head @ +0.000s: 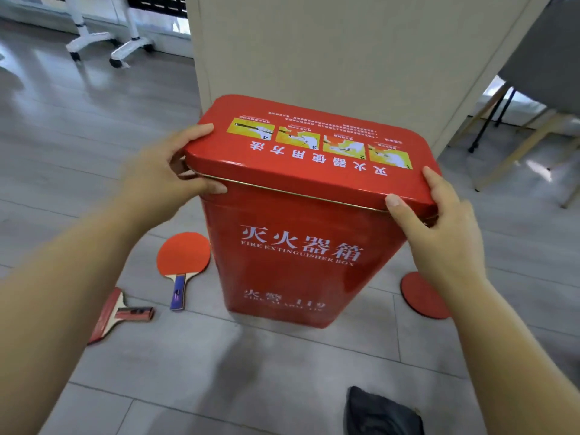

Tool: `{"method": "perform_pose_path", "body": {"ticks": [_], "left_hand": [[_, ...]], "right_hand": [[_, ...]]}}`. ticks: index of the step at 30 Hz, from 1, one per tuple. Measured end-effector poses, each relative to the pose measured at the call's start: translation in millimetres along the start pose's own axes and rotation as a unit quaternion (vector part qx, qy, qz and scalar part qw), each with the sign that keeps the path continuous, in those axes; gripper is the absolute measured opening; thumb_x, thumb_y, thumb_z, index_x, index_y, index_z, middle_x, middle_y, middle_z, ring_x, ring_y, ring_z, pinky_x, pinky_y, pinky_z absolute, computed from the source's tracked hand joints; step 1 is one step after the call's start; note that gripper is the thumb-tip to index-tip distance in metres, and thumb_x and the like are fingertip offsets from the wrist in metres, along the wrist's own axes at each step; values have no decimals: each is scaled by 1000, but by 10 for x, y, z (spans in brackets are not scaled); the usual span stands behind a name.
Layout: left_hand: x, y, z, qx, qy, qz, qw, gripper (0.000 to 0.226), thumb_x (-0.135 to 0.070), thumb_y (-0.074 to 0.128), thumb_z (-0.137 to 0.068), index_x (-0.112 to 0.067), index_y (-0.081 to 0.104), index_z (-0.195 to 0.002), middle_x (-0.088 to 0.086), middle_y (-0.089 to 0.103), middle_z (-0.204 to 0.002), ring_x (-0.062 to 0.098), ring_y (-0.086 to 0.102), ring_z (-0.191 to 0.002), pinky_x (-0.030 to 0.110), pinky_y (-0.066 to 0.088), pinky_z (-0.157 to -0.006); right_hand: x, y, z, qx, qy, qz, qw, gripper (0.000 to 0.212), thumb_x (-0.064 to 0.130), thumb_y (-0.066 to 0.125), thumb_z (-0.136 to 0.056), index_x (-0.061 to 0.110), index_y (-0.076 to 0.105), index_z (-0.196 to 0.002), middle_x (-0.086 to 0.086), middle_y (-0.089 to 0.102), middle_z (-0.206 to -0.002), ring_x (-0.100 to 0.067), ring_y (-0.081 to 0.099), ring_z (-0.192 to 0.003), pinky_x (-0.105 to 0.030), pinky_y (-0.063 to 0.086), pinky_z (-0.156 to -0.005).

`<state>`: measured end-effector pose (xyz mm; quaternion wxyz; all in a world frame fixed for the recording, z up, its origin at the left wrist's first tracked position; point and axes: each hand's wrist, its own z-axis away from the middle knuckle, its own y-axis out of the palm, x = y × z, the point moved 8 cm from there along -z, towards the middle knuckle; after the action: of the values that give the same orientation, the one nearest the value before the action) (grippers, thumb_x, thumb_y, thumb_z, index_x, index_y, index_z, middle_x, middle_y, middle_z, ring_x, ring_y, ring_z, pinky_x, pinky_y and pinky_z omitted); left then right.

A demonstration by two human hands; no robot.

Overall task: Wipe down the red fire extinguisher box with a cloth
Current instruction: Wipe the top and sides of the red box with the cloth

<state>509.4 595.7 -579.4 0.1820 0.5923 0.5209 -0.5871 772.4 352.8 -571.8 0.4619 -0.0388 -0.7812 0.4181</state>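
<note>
Upright on the grey tiled floor (251, 372), the red fire extinguisher box (298, 262) stands mid-scene with its far side close against a beige pillar (345, 58). The left hand (163, 180) grips the left end of its lid (314, 164), fingers over the top and thumb under the rim; the right hand (439, 221) clasps the lid's near right corner the same way. Open floor lies near the box, where a dark cloth (376, 412) sits at the near edge of the view. A red table tennis paddle (183, 252) lies just left of the box, a second paddle (116, 312) nearer left, and a third paddle (420, 296) just right, partly behind the forearm. Chair legs (514, 142) crowd the far right; white wheeled bases (103, 42) stand far left.
</note>
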Motion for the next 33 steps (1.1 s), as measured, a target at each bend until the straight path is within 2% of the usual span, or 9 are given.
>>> {"method": "perform_pose_path", "body": {"ticks": [2, 6, 10, 14, 17, 21, 25, 28, 33], "left_hand": [[49, 64, -85, -9, 9, 34, 999, 80, 5, 78, -65, -33, 48, -129, 2, 56, -121, 20, 60, -101, 36, 51, -93], [47, 126, -243, -20, 28, 32, 999, 76, 5, 75, -68, -35, 47, -126, 3, 56, -122, 21, 60, -102, 22, 53, -86], [27, 147, -316, -12, 44, 34, 998, 73, -2, 77, -69, -48, 48, -118, 1, 55, -130, 19, 59, -109, 31, 50, -94], [87, 133, -306, -21, 37, 56, 998, 72, -1, 77, -69, -52, 49, -112, 1, 56, -127, 18, 59, -112, 25, 52, -89], [98, 87, -227, -30, 39, 45, 998, 71, -5, 80, -65, -48, 51, -113, -1, 55, -125, 15, 60, -108, 20, 54, -84], [43, 157, -121, -44, 41, 50, 997, 74, -10, 83, -60, -38, 51, -120, -17, 53, -114, 6, 59, -102, 10, 52, -79], [-39, 298, -56, -72, 51, 35, 995, 75, -10, 84, -61, -34, 48, -123, -10, 50, -121, 11, 55, -106, 6, 49, -80], [-96, 391, -3, -96, 56, 14, 994, 77, -10, 84, -63, -26, 49, -129, -8, 51, -123, 9, 55, -105, 1, 45, -80], [-182, 501, -21, -128, 61, -28, 990, 76, -17, 83, -66, -26, 48, -133, -13, 49, -122, 8, 55, -107, 8, 46, -86]], "right_hand": [[-5, 7, 24, 8, 4, 16, 1000, 83, 58, 67, -75, 41, 25, -145, 4, 37, -116, -12, 45, -96, -28, 36, -85], [-11, 27, -31, 1, 0, 20, 1000, 87, 43, 76, -74, 39, 24, -145, 4, 33, -115, -15, 48, -97, -29, 40, -87], [10, 69, -109, -21, 1, -7, 1000, 83, 35, 76, -77, 36, 28, -145, 0, 44, -126, -17, 47, -107, -32, 42, -94], [53, 83, -203, -32, -5, -10, 999, 83, 31, 78, -76, 31, 31, -145, -1, 47, -137, -24, 47, -122, -44, 43, -102], [72, 76, -288, -20, -6, -8, 1000, 86, 25, 80, -74, 29, 33, -145, -1, 46, -138, -22, 46, -123, -38, 41, -103], [27, 55, -470, -3, -1, -27, 1000, 87, 16, 81, -72, 29, 35, -145, 0, 45, -140, -20, 45, -126, -30, 38, -98], [-7, 69, -716, 21, -18, -23, 999, 86, 14, 80, -73, 29, 36, -145, 2, 44, -142, -16, 43, -125, -23, 32, -96], [-43, 98, -911, 41, -26, -29, 998, 85, 12, 80, -72, 31, 37, -144, 4, 45, -139, -10, 44, -115, -20, 32, -95], [-103, 117, -1109, 57, -49, -28, 997, 83, 13, 78, -75, 29, 37, -144, 5, 46, -137, -9, 46, -105, -19, 35, -91]]}}
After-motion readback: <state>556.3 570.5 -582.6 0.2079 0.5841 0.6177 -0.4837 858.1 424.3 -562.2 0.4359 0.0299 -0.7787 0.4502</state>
